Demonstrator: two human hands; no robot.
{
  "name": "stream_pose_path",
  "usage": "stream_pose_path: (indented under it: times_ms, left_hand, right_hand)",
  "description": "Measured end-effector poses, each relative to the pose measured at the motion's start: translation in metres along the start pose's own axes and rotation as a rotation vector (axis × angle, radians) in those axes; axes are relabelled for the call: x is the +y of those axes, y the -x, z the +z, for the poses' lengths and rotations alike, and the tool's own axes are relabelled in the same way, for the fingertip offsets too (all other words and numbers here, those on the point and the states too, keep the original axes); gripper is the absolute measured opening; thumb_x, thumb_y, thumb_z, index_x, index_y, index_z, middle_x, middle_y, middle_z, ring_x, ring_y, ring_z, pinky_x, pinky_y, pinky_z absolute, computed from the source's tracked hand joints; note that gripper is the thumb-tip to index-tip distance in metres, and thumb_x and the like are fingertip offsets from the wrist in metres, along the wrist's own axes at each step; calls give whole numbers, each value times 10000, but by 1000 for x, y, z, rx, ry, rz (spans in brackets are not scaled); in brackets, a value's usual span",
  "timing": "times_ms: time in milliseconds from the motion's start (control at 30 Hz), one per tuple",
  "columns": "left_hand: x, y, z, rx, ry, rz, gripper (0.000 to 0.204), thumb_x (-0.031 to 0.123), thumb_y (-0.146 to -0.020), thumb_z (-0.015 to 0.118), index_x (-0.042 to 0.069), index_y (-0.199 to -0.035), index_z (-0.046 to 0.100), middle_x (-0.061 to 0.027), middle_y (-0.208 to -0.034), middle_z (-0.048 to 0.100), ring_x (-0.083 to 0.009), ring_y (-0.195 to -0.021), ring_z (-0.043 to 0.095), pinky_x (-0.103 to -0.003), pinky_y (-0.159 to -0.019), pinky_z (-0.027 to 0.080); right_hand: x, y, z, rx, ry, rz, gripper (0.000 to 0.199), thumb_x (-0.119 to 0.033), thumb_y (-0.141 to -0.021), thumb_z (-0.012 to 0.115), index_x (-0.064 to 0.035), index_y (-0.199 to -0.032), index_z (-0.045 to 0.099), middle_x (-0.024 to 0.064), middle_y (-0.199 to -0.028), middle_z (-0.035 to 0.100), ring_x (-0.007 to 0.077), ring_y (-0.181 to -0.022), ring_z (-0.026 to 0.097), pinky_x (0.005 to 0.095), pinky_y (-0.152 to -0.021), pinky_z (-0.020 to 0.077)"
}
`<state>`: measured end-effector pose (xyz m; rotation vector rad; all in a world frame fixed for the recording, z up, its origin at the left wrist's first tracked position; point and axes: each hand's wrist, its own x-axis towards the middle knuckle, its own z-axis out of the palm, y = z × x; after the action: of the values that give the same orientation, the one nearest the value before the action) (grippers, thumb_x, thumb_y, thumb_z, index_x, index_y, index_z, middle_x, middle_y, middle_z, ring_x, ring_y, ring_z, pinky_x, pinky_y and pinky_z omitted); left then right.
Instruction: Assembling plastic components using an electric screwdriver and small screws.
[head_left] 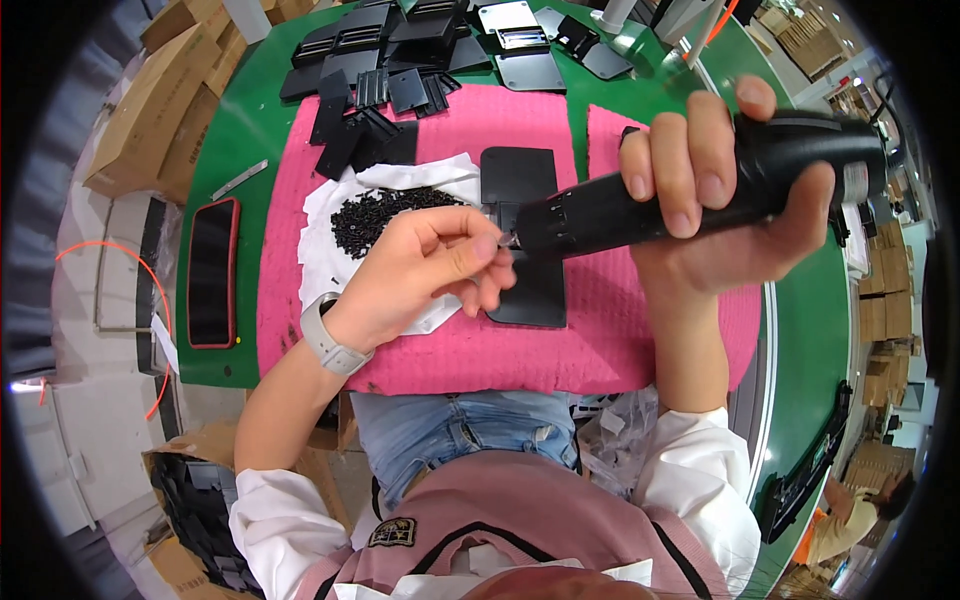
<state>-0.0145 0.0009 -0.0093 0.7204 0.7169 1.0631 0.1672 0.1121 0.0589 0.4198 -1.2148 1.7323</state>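
Observation:
My right hand (715, 262) is wrapped around a black electric screwdriver (600, 215), held nearly level with its tip toward the left. At that tip my left hand (420, 265) has thumb and fingers pinched together; whatever sits between them is too small to make out. Under the tool's tip, a black hinged plate (518, 175) lies on a pink foam mat (420, 368), partly hidden by the screwdriver and my left fingers. Left of it, a pile of small black screws (385, 212) rests on a white cloth (318, 255), partly behind my left hand.
Black plates and brackets (380, 45) are heaped at the back of the green table (258, 115). A red-cased phone (213, 275) and a metal strip (240, 180) lie at left. Cardboard boxes (150, 125) stand beyond. Another person (848, 528) is at far right.

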Motion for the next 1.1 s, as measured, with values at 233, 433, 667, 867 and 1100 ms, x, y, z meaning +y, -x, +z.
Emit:
stream_pose_path:
  times_ms: [233, 433, 667, 867, 1100]
  left_hand:
    - [-1, -1, 8, 252, -1463, 758, 613, 325, -605, 787, 34, -1106, 588, -130, -1151, 552, -331, -1044, 497, -412, -900, 410]
    - [-15, -8, 10, 190, -1520, 694, 533, 303, -692, 754, 20, -1105, 572, -161, -1265, 493, -366, -1230, 426, -446, -1007, 365]
    - [-18, -7, 8, 165, -1528, 657, 490, 240, -721, 730, 16, -1121, 558, -167, -1279, 483, -371, -1222, 431, -445, -988, 376]
    - [-17, -4, 10, 174, -1520, 648, 495, 197, -704, 746, 18, -1129, 566, -160, -1299, 490, -369, -1230, 441, -431, -1002, 384]
    - [-17, -4, 11, 177, -1513, 653, 496, 175, -696, 748, 15, -1130, 566, -160, -1291, 494, -370, -1224, 445, -434, -999, 386]
  right_hand:
    - [-19, -12, -21, 42, 360, 142, 421, -396, -922, 414, -31, -1117, 494, 11, -668, 452, 104, -475, 391, 295, -575, 372]
    - [-6, -10, -27, 108, 440, 158, 364, -343, -910, 437, -31, -1086, 507, 23, -618, 459, 110, -438, 395, 271, -505, 347]
    - [-4, -9, -24, 100, 459, 165, 365, -345, -895, 461, -35, -1080, 518, 27, -605, 457, 109, -419, 382, 265, -469, 331]
    - [-9, -8, -20, 82, 432, 173, 386, -355, -901, 440, -35, -1104, 510, 25, -625, 454, 108, -447, 390, 267, -509, 342]
    - [-5, -8, -19, 96, 444, 180, 387, -354, -903, 434, -33, -1110, 498, 17, -619, 439, 110, -453, 391, 273, -522, 339]
